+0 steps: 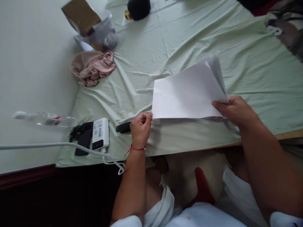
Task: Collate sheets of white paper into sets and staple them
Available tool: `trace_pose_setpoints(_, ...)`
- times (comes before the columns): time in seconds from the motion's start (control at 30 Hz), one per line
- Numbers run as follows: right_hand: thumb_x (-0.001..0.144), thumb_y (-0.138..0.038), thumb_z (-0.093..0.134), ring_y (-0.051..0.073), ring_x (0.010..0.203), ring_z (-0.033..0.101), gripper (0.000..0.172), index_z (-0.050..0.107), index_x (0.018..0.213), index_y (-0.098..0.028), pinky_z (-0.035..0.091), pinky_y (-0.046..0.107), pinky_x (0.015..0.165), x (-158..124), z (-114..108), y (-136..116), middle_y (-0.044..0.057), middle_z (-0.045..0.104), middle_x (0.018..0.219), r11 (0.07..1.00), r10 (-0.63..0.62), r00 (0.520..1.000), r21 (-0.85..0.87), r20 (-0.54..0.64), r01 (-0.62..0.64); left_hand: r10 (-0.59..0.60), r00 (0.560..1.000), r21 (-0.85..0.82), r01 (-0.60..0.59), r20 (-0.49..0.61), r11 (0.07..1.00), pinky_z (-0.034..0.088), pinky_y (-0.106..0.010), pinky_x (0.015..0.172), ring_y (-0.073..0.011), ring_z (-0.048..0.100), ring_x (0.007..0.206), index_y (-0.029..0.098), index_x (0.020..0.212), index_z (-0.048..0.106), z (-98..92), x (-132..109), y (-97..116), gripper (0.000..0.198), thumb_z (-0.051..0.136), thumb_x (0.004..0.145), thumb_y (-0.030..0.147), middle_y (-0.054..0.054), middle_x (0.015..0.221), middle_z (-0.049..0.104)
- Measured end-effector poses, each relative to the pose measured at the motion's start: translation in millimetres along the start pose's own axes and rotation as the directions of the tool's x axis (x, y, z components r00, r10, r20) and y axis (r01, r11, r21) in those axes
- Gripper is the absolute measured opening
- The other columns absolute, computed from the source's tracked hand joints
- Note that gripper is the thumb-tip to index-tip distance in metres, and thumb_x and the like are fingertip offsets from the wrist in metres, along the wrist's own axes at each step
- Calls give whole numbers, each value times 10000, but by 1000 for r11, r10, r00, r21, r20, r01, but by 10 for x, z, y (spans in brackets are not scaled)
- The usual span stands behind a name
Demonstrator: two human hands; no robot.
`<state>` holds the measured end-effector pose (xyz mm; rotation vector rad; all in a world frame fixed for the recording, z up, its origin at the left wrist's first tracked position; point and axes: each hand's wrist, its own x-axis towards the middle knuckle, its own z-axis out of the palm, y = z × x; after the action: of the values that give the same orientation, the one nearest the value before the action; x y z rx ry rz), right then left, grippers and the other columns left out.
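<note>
A stack of white paper sheets (pixel 184 94) is held above the green bed sheet, its far right edges fanned and blurred. My right hand (pixel 233 108) grips the stack at its right end, thumb on top and fingers hidden underneath. My left hand (pixel 141 126) is closed in a pinch at the near left corner of the top sheet. A red string bracelet circles that wrist. Just behind my left hand, partly hidden by it, lies a long black object (pixel 123 127) whose kind I cannot make out.
To the left lie a white power bank (pixel 100 134) with a cable (pixel 71 144), a black phone-like slab (pixel 84 140) and a clear plastic bottle (pixel 54 119). Farther back are a pink cloth (pixel 94 67), a cardboard box (pixel 81 17) and a black rounded object (pixel 139 9). Wrinkled green fabric (pixel 132 78) covers the surface.
</note>
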<state>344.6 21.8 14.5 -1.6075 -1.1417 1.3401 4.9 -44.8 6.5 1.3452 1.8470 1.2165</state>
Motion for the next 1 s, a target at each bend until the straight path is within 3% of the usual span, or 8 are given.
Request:
trace_pose_setpoints(0.1,803,-216,806,112,502,501,219,717,607,-177,459,187,414,-22,15,-20,15,621,565,998,-21,1000,-51,-16,20,53,997,39,-51,-62,998,263,-254,520,-116,356,543,232,697,557,-37,-5,-28,410,722,966,493,66,561,429)
trace_pose_setpoints(0.23,692,-201,879,145,621,590,133,749,673,-181,561,208,456,-24,60,-36,32,697,722,980,56,998,191,-37,-47,118,963,53,-108,-242,993,304,-252,536,-121,391,549,241,723,557,-64,-64,-21,375,646,1012,464,63,584,441)
trace_pose_setpoints(0.47,689,-181,905,110,580,563,230,676,673,-195,502,160,386,-89,177,-127,9,683,730,945,169,986,282,7,-164,187,794,23,-213,-578,977,393,-260,591,-117,463,545,250,751,482,-106,-135,141,302,552,1038,311,59,636,512)
trace_pose_setpoints(0.63,689,-167,913,111,565,588,202,712,690,-190,496,168,368,-115,310,-120,1,678,704,948,166,980,256,111,-190,173,703,23,-217,-690,976,467,-282,699,-132,492,587,260,785,451,-215,-34,112,228,532,998,249,72,643,464)
trace_pose_setpoints(0.7,690,-201,927,108,540,577,223,707,649,-201,495,178,362,-125,378,-104,-3,655,670,955,158,976,228,149,-190,158,709,38,-182,-688,982,493,-294,751,-146,522,626,264,816,454,-248,-20,70,190,536,985,242,69,652,475)
trace_pose_setpoints(0.83,709,-310,951,121,512,560,294,687,600,-240,485,202,359,-146,513,-54,2,645,623,969,127,971,183,204,-166,145,775,118,-91,-615,989,523,-323,842,-179,640,780,247,913,541,-305,-36,-30,82,559,993,247,13,789,627)
trace_pose_setpoints(1.0,713,-341,946,126,517,560,269,716,614,-243,483,216,372,-166,642,-27,9,669,631,973,76,966,192,248,-126,272,818,380,-71,-507,922,456,-456,1156,-269,680,1169,220,930,693,-395,11,-207,145,563,991,204,-104,1077,775)
